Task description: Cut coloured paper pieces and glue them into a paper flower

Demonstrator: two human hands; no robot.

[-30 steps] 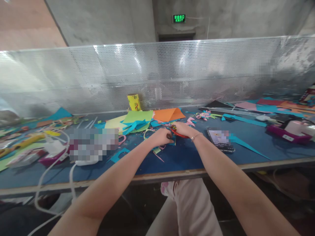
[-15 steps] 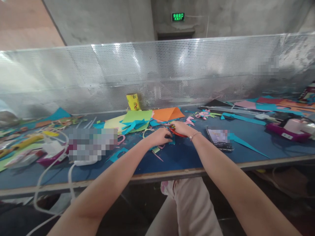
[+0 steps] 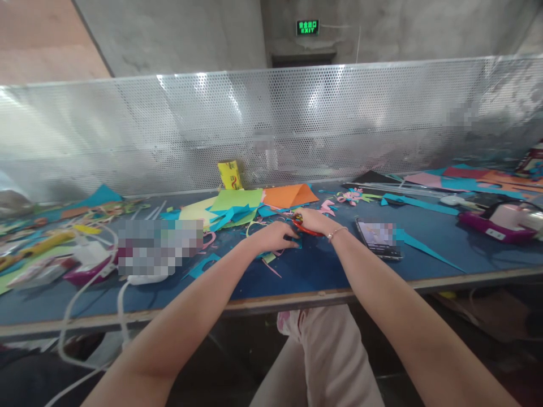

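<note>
Worktop (image 3: pixel 305 280), dark blue with a pale front edge, spans the view I get from the head camera. At the back, a yellow packet (image 3: pixel 230 175) stands upright before the mesh screen (image 3: pixel 297 118); I cannot see what is inside. At far left lies a clear packet (image 3: pixel 46 271), its contents too blurred for me to make out. A purple socket strip on the right (image 3: pixel 479 227) carries a pale plug (image 3: pixel 507 216); a matching strip on the left (image 3: pixel 80 277) carries a white plug (image 3: pixel 89 251).

Near the middle, two bare hands work close together. I see the right grip (image 3: pixel 313 221) closed around scissors (image 3: pixel 311 232). Their handle is a glossy red loop curving under the palm; the blades are hidden from me. The left grip (image 3: pixel 278 236) is curled, fingertips down, just left of the scissors. A small, flat, bright blue scrap (image 3: pixel 300 245) shows at those fingertips, mostly covered; I cannot tell whether it is pinched or only touched.

Behind the hands I find a green sheet (image 3: pixel 237 199) and, overlapping its right side, an orange sheet (image 3: pixel 291 196) with a raised fold. Right of the right wrist lies a phone (image 3: pixel 379 240), screen lit, near a long blue sliver (image 3: pixel 428 250).
</note>
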